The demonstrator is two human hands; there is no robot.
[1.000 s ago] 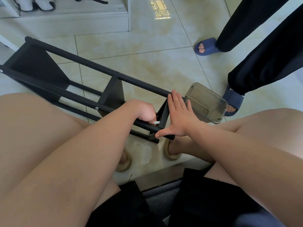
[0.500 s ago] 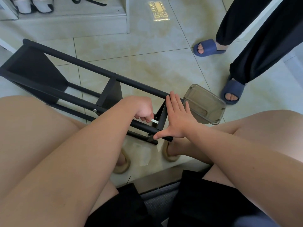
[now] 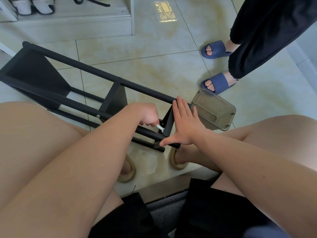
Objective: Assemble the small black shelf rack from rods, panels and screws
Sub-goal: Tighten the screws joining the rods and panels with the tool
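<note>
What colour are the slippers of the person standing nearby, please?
The slippers are dark blue; head view.

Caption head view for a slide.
Left hand holds a white tool at the end panel of the black shelf rack; flat right hand braces it.

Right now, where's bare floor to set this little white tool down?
Bare tile lies beyond the rack, bordered by the white step and the blue slippers. Crowded at the rack's near end: left hand, right hand, clear container, tan sandals.

The person wears black shorts [image 3: 214, 213] and tan slippers [image 3: 129, 172], with arms and legs bare.
</note>
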